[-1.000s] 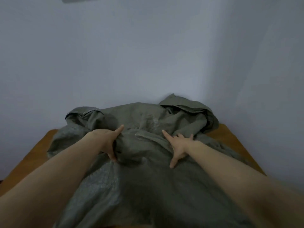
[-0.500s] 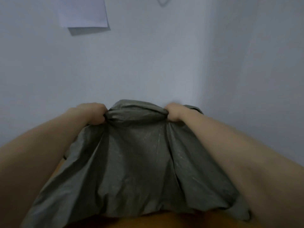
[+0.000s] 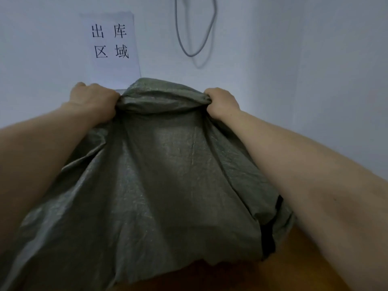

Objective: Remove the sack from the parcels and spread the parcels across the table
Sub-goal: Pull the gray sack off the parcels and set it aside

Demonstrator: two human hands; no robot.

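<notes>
A grey-green woven sack point(image 3: 163, 181) hangs lifted in front of me, spreading wide toward its lower hem. My left hand point(image 3: 94, 99) grips a bunched fold at the sack's top left. My right hand point(image 3: 222, 101) grips the matching fold at the top right. Both arms reach forward and up. A dark object point(image 3: 270, 229) shows under the sack's lower right edge. Whatever else lies beneath the sack is hidden by the cloth.
A brown wooden table point(image 3: 304, 267) shows below the sack's hem at the lower right. A white paper sign with black characters point(image 3: 112, 47) is stuck on the pale wall behind. A grey cable loop point(image 3: 195, 38) hangs on the wall. The room corner lies to the right.
My hands went from resting on the sack lying on the table to gripping its top. They have raised it higher, and my view tilted upward, showing the sign and cable.
</notes>
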